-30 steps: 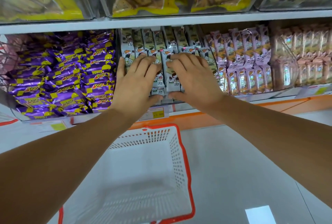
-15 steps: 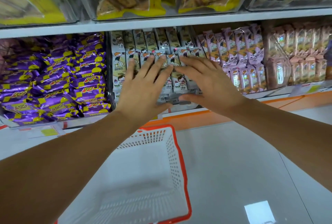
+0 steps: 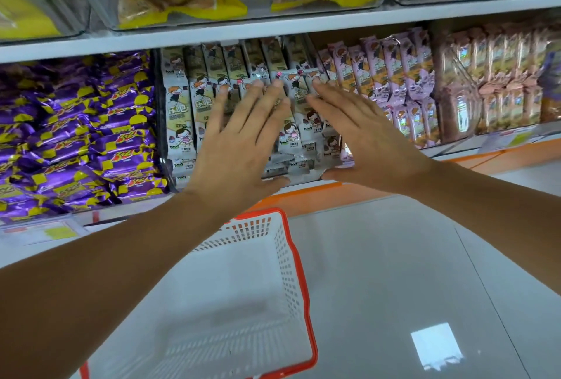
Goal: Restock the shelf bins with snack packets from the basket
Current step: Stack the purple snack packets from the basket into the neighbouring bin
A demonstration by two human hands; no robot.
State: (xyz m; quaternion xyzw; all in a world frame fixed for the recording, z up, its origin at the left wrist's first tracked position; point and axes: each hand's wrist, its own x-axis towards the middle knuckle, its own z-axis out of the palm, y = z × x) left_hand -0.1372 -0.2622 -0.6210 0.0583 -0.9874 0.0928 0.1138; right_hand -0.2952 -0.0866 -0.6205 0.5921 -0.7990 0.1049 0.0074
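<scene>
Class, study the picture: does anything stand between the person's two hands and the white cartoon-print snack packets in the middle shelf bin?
Nothing visible does. The left hand and the right hand are spread open, fingers straight, directly over the white cartoon-print snack packets, with no other thing between them.

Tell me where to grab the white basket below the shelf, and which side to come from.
Grip the basket by its red rim, on the long right-hand side, coming straight down from above. It sits upright with its mouth open to the top and looks empty, so the rim is fully exposed. No handle shows in this view.
</scene>
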